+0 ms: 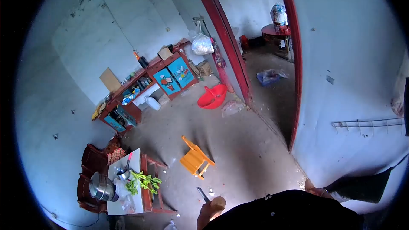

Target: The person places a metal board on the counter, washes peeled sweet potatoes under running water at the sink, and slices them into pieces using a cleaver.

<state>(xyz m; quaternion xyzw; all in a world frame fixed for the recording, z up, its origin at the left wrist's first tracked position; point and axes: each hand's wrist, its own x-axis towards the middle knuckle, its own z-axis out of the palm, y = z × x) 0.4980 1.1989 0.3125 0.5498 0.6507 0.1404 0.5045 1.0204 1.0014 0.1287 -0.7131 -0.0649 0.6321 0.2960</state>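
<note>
At the bottom of the head view, my left hand is closed around a knife, whose narrow grey blade points away toward the floor. A rounded, tan shape sits at this hand; whether it is part of the fist or a held object is unclear. My right hand is low beside the right wall, partly behind my dark clothing, and its fingers do not show clearly. Small pale pieces lie on the floor near the knife. Ahead stands a small orange wooden chair.
Left, a table bears leafy green vegetables, a saucepan and a steel pot. A red basket lies near the doorway with its red frame. A cabinet lines the far wall. Hooks jut from the right wall.
</note>
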